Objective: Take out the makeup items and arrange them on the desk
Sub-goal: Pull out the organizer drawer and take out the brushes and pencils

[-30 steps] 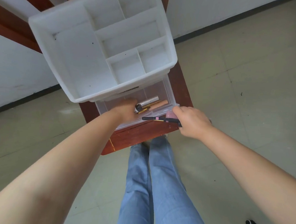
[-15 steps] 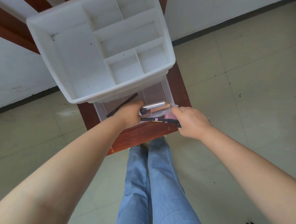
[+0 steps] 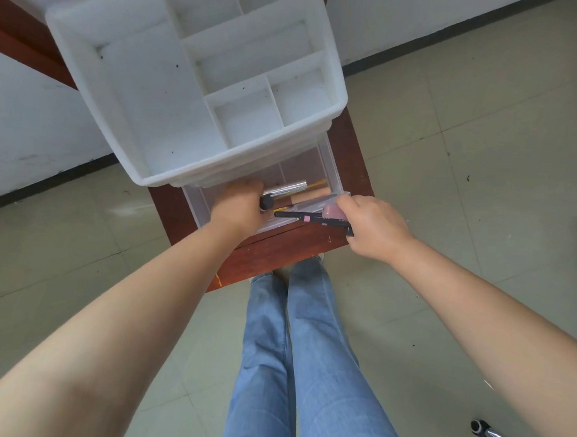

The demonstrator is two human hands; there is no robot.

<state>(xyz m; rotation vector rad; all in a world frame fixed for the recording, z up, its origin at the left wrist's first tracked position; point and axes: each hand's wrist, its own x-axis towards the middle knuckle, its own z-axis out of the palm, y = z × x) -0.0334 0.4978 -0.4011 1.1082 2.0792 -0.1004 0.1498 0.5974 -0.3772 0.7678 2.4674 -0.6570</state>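
Task judged early: no makeup item is seen laid out on the desk (image 3: 312,250) yet.

A clear drawer (image 3: 331,173) is pulled out below the white organizer (image 3: 201,75), centre frame. A silver tube (image 3: 283,192), a tan stick and yellow pencils are left inside.

Left hand (image 3: 238,208) is sunk into the drawer, fingers curled; a grip on the tube cannot be told.

Right hand (image 3: 370,225) is closed around a black pencil (image 3: 309,217) and a pink item (image 3: 332,210). Pencil's long axis runs near horizontal, free end pointing frame-left.
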